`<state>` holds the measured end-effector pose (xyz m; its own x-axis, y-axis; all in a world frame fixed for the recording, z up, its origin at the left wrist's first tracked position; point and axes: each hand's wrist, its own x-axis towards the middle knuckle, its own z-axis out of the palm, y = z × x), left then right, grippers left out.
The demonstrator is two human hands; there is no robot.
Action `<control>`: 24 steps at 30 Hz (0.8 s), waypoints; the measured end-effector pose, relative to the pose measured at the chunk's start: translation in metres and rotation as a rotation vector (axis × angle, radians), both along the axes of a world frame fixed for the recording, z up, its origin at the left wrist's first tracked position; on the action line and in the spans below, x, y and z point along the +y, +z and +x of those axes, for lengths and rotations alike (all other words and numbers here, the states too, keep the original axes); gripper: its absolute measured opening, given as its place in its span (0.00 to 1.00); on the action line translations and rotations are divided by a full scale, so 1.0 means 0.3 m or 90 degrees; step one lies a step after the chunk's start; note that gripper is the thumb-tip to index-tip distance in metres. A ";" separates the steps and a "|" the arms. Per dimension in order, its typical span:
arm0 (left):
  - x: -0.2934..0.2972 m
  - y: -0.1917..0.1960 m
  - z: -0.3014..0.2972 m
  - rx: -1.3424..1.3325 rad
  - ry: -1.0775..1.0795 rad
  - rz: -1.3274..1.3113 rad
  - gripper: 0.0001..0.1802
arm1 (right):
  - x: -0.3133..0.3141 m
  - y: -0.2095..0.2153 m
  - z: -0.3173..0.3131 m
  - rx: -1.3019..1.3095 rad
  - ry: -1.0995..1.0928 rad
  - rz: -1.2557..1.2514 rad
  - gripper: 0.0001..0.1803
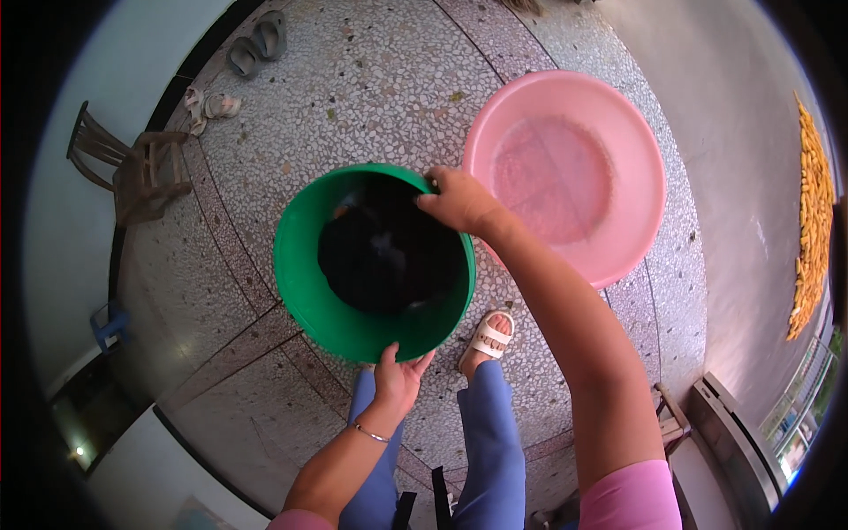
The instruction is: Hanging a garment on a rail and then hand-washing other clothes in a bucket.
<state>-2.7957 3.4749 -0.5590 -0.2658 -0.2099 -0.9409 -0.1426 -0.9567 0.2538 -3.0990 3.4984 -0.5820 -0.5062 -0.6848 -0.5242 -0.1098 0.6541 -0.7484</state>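
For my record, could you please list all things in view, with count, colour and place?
Tub: 1, green, centre.
Dark mass: 1, black, inside tub.
Basin: 1, pink, right of tub.
Floor: 1, speckled grey, underneath.
Chair: 1, brown, left.
Shoes: 2, grey, upper left.
Loose sandals: 2, pale, below shoes.
Blurred object: 1, blue, far left.
Cobs: many, orange, far right.
Wooden frame: 1, brown, lower right.
Railing: 1, pale, lower right.
Straps: 2, black, bottom edge.
Bracelet: 1, silvery, lower centre.
Worn sandal: 1 visible, cream, lower centre.
Trouser legs: 2, blue, bottom.
Sleeves: 2, pink, bottom.
Left hand: 1, bare, tub's near rim.
Right hand: 1, bare, tub's far right rim.
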 end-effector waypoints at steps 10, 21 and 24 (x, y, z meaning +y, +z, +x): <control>-0.463 0.122 0.162 -0.178 -0.399 -0.344 0.32 | 0.565 -0.220 0.276 0.145 -0.046 0.315 0.33; -0.692 -0.006 -0.199 -0.037 -0.419 -0.530 0.24 | 0.680 -0.418 0.509 0.373 0.039 0.346 0.16; -0.715 -0.030 -0.216 -0.042 -0.449 -0.599 0.23 | 0.686 -0.397 0.532 0.330 0.106 0.365 0.16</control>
